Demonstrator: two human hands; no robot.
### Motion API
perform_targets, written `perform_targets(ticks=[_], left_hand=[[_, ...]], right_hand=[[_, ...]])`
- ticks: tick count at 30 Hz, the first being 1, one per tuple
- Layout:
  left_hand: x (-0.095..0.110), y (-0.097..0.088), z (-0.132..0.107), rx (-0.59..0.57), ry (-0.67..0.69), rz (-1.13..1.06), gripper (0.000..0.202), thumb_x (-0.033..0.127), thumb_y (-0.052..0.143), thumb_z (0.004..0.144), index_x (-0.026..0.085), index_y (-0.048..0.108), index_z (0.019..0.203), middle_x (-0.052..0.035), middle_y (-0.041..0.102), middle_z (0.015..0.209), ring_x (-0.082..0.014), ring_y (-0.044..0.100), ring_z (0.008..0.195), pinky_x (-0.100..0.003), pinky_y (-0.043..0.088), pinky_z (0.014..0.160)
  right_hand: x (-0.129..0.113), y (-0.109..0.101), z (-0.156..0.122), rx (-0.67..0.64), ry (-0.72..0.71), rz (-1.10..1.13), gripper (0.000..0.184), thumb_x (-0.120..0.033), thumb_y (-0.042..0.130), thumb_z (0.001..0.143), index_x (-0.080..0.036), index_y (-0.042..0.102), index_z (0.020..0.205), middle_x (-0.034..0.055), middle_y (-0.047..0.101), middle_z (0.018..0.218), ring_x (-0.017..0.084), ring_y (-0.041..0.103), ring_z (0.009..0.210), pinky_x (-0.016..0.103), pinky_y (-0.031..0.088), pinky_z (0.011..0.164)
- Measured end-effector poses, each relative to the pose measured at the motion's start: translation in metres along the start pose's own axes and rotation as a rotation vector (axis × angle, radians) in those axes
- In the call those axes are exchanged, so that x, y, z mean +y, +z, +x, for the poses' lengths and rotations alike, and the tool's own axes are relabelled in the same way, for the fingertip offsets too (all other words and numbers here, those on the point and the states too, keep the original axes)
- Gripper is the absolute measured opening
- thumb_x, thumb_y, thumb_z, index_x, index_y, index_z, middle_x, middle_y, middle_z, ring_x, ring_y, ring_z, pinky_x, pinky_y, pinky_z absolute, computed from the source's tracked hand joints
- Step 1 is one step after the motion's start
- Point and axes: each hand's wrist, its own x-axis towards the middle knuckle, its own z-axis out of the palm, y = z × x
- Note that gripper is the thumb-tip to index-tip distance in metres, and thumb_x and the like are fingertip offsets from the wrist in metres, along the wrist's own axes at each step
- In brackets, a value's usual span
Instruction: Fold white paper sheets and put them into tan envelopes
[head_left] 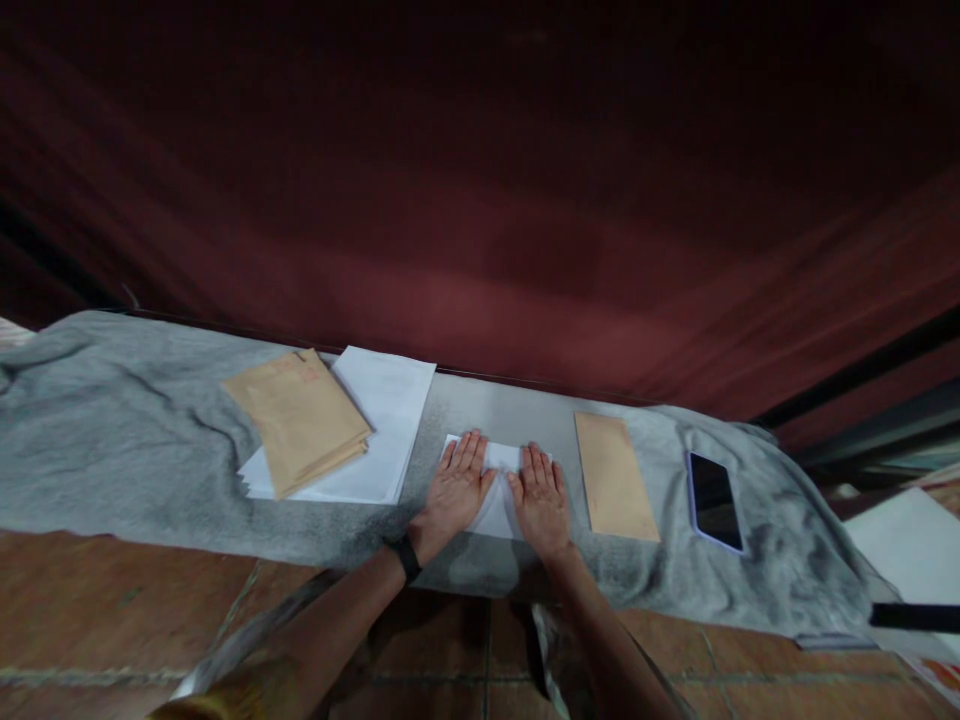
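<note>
A folded white sheet of paper lies on the grey cloth in front of me. My left hand rests flat on its left half, fingers stretched out and together. My right hand lies flat on its right half the same way. Both palms press the paper down; most of the sheet is hidden under them. A black band sits on my left wrist.
Left of the hands, a stack of brown envelopes lies on a stack of white sheets. A single brown envelope lies to the right, then a phone. A dark red curtain hangs behind. Tiled floor lies below.
</note>
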Motion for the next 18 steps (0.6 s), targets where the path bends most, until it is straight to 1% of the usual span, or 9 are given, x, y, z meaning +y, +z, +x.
perform_targets(ticks=[5,9,13,16,18], left_hand=[[-0.008,-0.002,-0.003,0.039,-0.033,0.019,0.061,0.042,0.033,0.106,0.004,0.047,0.151,-0.0209,0.042,0.16,-0.0296,0.036,0.152,-0.05,0.03,0.125],[-0.014,-0.001,-0.006,0.043,-0.074,0.013,0.064,0.046,0.034,0.106,0.002,0.046,0.151,-0.0226,0.044,0.158,-0.0308,0.037,0.152,-0.049,0.031,0.125],[-0.02,0.001,-0.009,0.045,-0.11,0.004,0.065,0.046,0.033,0.106,0.001,0.045,0.152,-0.0231,0.044,0.158,-0.0318,0.038,0.151,-0.049,0.033,0.124],[-0.024,0.0,-0.009,0.064,-0.134,-0.001,0.064,0.045,0.032,0.106,0.002,0.044,0.152,-0.0233,0.045,0.157,-0.0322,0.039,0.15,-0.051,0.032,0.124],[-0.023,-0.004,-0.01,0.082,-0.133,-0.018,0.064,0.044,0.032,0.106,0.002,0.042,0.153,-0.0234,0.047,0.156,-0.0322,0.038,0.151,-0.052,0.032,0.125]], right_hand=[[0.011,-0.003,-0.004,0.007,0.041,-0.049,0.062,-0.044,0.027,0.11,-0.006,0.04,0.157,0.0196,0.043,0.16,0.031,0.043,0.147,0.05,0.029,0.123],[0.021,-0.003,-0.007,0.019,0.044,-0.071,0.063,-0.046,0.026,0.109,-0.007,0.04,0.157,0.0201,0.044,0.159,0.032,0.044,0.146,0.051,0.031,0.122],[0.029,-0.003,-0.012,0.069,0.038,-0.081,0.065,-0.048,0.029,0.109,-0.006,0.038,0.158,0.0213,0.047,0.157,0.033,0.047,0.144,0.052,0.034,0.12],[0.031,-0.005,-0.016,0.116,0.056,-0.077,0.066,-0.047,0.031,0.109,-0.004,0.036,0.158,0.0237,0.049,0.156,0.034,0.048,0.143,0.053,0.035,0.119],[0.026,-0.008,-0.018,0.12,0.05,-0.058,0.065,-0.045,0.031,0.109,-0.005,0.032,0.16,0.0238,0.047,0.157,0.034,0.044,0.146,0.054,0.034,0.119]])
